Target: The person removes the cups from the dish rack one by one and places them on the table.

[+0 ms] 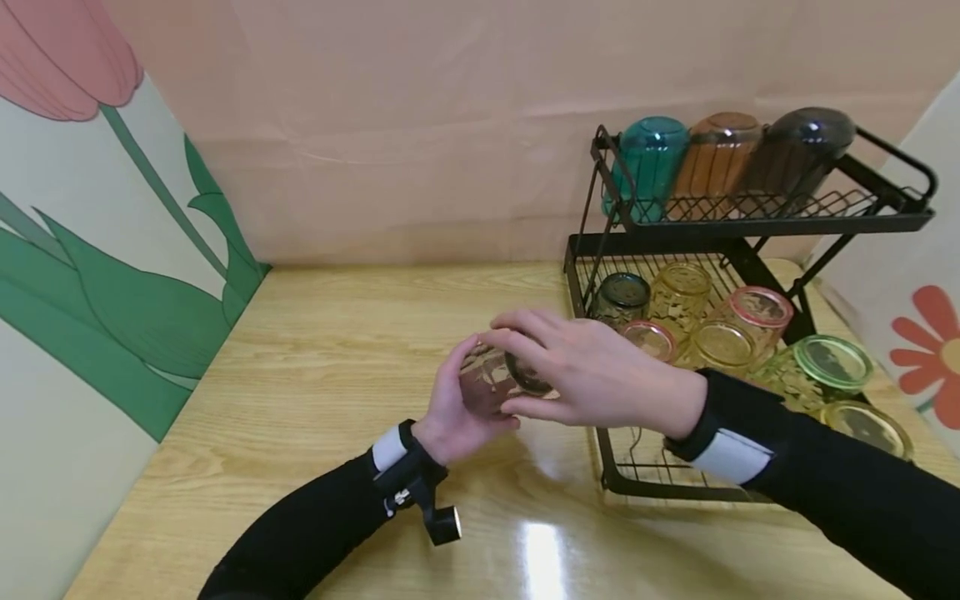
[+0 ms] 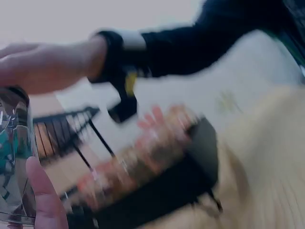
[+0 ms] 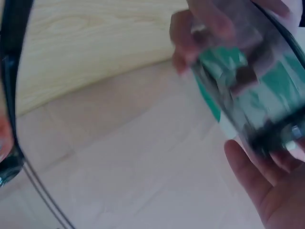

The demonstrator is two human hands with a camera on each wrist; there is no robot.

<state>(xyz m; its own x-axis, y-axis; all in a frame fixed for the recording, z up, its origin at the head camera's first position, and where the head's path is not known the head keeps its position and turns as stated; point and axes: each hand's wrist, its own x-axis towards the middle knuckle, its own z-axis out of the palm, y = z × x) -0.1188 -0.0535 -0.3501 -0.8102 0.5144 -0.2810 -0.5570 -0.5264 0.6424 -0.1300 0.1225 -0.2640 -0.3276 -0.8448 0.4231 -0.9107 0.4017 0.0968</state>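
Just left of the rack [image 1: 675,492], the left hand [image 1: 448,414] grips a glass [image 1: 482,382] while the right hand [image 1: 592,367] spans its dark rim, grip unclear, apparently mid-handling, the next move needing steady support.

A see-through glass [image 1: 484,383], dark at one end, tilts between the hands [image 1: 450,410] [image 1: 592,367].

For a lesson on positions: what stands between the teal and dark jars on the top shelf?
An orange-brown jar stands between them, as the head view shows.
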